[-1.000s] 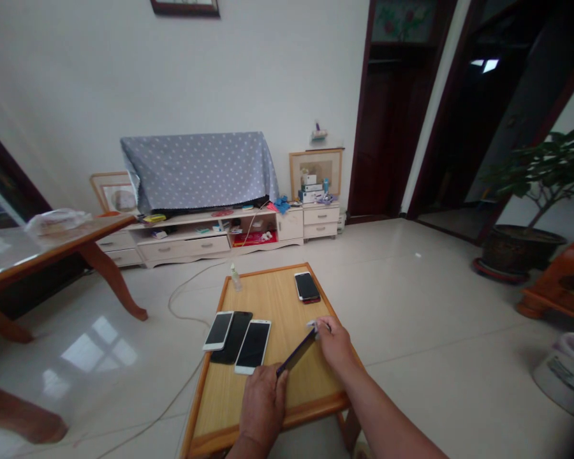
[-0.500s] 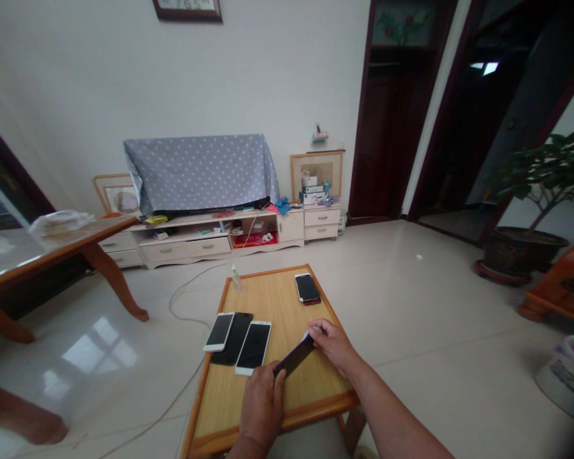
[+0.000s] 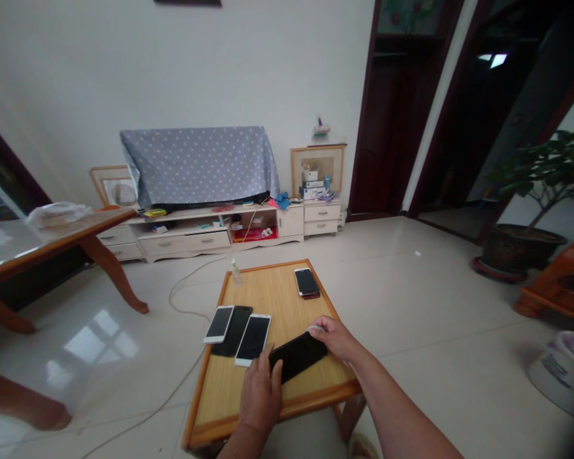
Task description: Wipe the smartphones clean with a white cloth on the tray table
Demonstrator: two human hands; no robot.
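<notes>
A black phone (image 3: pixel 297 357) is held low over the near part of the small wooden table, its dark face turned up. My left hand (image 3: pixel 262 390) grips its left end, thumb on the near edge. At the far right corner, the fingers of my right hand (image 3: pixel 335 338) are closed on the phone. A small whitish thing (image 3: pixel 315 328) shows at those fingers; its kind is unclear. Left of my hands lie a white phone (image 3: pixel 252 340), a dark phone (image 3: pixel 233 331) and another white phone (image 3: pixel 219 324) that overlaps the dark one.
Farther back on the table (image 3: pixel 263 267), a white-framed phone (image 3: pixel 307 282) rests on another one at the right. A small clear bottle (image 3: pixel 236 273) stands at the far left corner. A cable (image 3: pixel 172 389) runs along the floor. A bucket (image 3: pixel 565 376) is at the right.
The black phone has been tilted so that its broad face shows more. Both hands keep their hold on it. The view has shifted slightly downward.
</notes>
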